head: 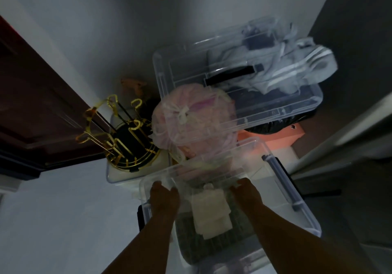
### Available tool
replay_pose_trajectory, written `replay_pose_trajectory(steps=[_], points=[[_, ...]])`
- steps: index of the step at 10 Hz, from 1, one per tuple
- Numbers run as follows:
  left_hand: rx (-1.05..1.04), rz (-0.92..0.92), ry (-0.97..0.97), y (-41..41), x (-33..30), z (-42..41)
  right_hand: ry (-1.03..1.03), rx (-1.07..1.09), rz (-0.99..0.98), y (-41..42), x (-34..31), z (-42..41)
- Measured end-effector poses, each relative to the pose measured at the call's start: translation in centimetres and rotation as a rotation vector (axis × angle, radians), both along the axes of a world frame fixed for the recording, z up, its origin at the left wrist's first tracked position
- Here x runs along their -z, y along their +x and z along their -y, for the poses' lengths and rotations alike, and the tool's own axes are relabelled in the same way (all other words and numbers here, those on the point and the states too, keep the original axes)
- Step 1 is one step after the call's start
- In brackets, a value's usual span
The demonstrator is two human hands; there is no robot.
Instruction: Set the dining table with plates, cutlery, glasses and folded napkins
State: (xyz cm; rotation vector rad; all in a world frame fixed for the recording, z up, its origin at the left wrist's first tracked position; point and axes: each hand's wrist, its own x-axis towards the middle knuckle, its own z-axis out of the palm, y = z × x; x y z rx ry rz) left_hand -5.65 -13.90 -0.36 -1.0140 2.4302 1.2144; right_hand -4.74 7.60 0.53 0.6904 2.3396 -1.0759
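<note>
Both my hands reach into a clear plastic storage box [297, 199] in front of me. Inside lies a folded pale cloth [210, 212] on top of a dark green woven stack [214, 246]. My left hand [164, 197] is at the left of the cloth and my right hand [246, 191] at its right, both near the stack's far edge. Their fingers bend downward out of sight, and the dim, blurred view hides what they hold. No plates, cutlery or glasses show.
A second clear box [275, 108] with grey clothes stands behind, and a tied pinkish bag [191, 116] leans against it. A gold wire rack [127, 144] sits at the left on a white container. A dark wooden door [31, 104] is far left, an orange box [282, 140] behind.
</note>
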Motion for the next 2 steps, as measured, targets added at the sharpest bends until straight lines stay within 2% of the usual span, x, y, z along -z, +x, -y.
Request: replay_pose_trajectory(steps=[1,2], points=[[-0.010,0.003,0.072,-1.0,-1.8,0.1,-0.042,0.059,-0.019,0.3,-1.6,-0.6],[0.107,-0.031,0.110,-0.8,-3.4,-0.9,-0.020,0.130,-0.067,0.7,-4.2,-1.4]])
